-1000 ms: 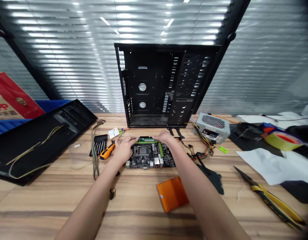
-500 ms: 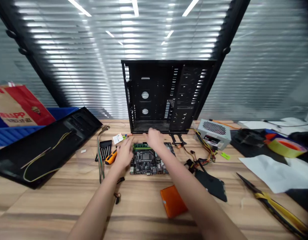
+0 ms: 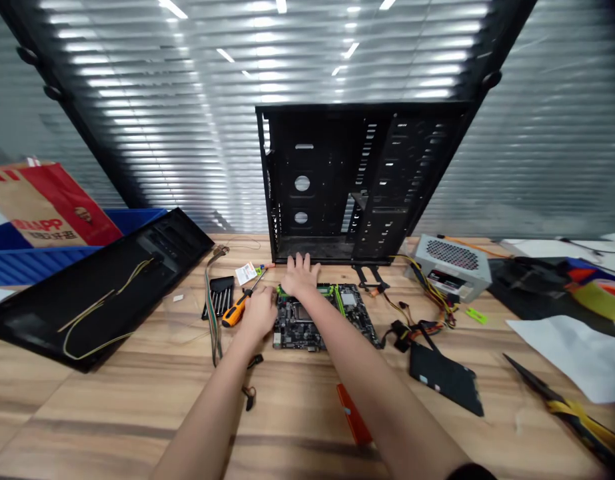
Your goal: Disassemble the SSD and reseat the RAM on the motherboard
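Black-and-green motherboard point(image 3: 300, 335) lay flat on the wooden table point(image 3: 137, 413) before an upright black steel computer case point(image 3: 312, 187). My open right hand point(image 3: 301, 277) pressed its far edge, steadying it; my curled left hand point(image 3: 260, 313) sat beside an orange-handled screwdriver point(image 3: 233, 313), any grip hidden.

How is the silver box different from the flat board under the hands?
The power supply is a chunky silver metal box; the motherboard is a flat dark circuit board. The power supply trails coloured wires; the motherboard has green slots. Both lie on the wooden table.
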Motion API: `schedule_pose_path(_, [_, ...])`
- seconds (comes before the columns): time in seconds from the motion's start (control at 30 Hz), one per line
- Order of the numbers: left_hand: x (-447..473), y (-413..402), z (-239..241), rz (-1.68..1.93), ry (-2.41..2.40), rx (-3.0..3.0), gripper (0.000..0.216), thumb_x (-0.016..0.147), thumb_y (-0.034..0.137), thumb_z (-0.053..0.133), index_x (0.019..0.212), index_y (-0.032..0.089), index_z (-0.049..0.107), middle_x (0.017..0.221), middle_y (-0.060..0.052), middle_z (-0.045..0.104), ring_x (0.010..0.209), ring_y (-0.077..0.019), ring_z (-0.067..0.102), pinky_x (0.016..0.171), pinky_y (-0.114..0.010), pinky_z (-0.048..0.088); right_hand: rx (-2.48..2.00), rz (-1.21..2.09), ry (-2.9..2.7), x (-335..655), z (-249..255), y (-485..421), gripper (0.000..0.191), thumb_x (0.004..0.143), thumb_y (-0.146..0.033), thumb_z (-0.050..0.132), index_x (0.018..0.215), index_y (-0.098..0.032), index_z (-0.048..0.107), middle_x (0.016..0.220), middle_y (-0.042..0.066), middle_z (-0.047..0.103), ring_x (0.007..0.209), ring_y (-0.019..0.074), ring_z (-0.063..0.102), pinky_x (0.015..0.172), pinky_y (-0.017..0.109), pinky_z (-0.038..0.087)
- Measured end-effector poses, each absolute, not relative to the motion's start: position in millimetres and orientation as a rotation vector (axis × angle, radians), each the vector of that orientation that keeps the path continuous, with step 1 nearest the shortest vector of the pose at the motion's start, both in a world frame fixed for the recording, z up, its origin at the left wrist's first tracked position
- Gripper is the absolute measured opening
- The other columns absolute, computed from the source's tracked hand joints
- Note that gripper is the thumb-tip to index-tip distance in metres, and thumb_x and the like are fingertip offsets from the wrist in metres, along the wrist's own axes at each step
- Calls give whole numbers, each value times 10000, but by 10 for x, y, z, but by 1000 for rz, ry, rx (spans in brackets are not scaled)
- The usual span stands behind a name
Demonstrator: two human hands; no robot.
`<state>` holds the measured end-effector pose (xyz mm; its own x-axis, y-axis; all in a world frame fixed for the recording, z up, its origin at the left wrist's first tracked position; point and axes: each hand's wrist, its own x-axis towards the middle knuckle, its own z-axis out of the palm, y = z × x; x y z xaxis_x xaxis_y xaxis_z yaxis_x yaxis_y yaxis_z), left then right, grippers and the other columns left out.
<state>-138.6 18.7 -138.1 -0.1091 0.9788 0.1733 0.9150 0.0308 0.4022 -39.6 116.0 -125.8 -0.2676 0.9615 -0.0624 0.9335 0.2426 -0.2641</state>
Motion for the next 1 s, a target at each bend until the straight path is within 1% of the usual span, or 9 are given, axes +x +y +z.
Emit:
schedule_pose_path(0.13, [-1404,225,-1435,654,2121,1967,267,858,99,408,1001,143,629,1059,-123,647,1032,-229,592,897,-337,446,-1850,342,-2443,-417,-1262,1165,774,861,-385,442,1531,-196,104,1598,72,-44,1420,363,-160,1074,649,-82])
schedule_pose_path(0.23, [-1407,249,-1456,663,2100,1958,270,840,79,413,992,152,624,1042,-109,649,1000,-215,599,880,-322,452,-1849,298,-2477,-432,-1262,1161,782,862,-395,437,1534,-227,73,1596,65,-75,1413,369,-184,1055,655,-129])
schedule_pose_path(0.5, [-1409,263,-1444,658,2045,2004,264,800,52,399,904,151,620,964,-98,649,919,-209,601,813,-305,461,-1831,368,-2479,-445,-1314,1216,819,851,-402,467,1534,-226,50,1596,64,-65,1412,386,-171,1055,673,-105])
schedule_pose_path(0.63, [-1437,226,-1392,636,2035,2055,270,790,76,424,928,158,641,975,-102,661,930,-219,613,831,-314,459,-1795,352,-2439,-432,-1251,1175,805,838,-346,518,1529,-187,136,1595,90,53,1424,411,-69,1069,675,-47])
schedule_pose_path(0.7, [-1456,200,-1349,649,2060,2075,277,804,100,419,952,147,649,990,-123,664,950,-241,614,852,-340,456,-1758,271,-2394,-417,-1159,1090,706,888,-324,458,1519,-166,181,1587,101,119,1431,386,-4,1091,641,-25])
schedule_pose_path(0.77, [-1488,175,-1303,682,2088,2094,297,818,116,406,990,131,648,1005,-140,662,966,-256,611,864,-358,456,-1670,156,-2329,-382,-1029,961,568,952,-308,342,1493,-163,249,1566,111,201,1424,340,97,1109,596,21])
schedule_pose_path(0.83, [-1529,150,-1255,723,2105,2111,317,819,119,403,1021,121,646,1010,-144,658,968,-259,608,869,-363,458,-1512,47,-2249,-294,-874,787,478,981,-313,290,1435,-177,350,1510,126,327,1366,302,255,1099,573,122])
schedule_pose_path(0.9, [-1562,119,-1199,761,2111,2121,330,818,123,409,1045,122,648,1017,-137,653,962,-253,608,873,-361,462,-1348,5,-2171,-114,-708,568,426,976,-330,342,1367,-183,426,1427,135,443,1265,281,395,1061,562,227])
schedule_pose_path(1.0, [-1553,39,-1074,817,2115,2109,335,849,159,408,1088,140,642,1047,-117,645,983,-237,603,905,-353,460,-1125,67,-2145,383,-487,166,373,964,-314,393,1290,-165,497,1330,119,536,1183,245,486,1027,464,335])
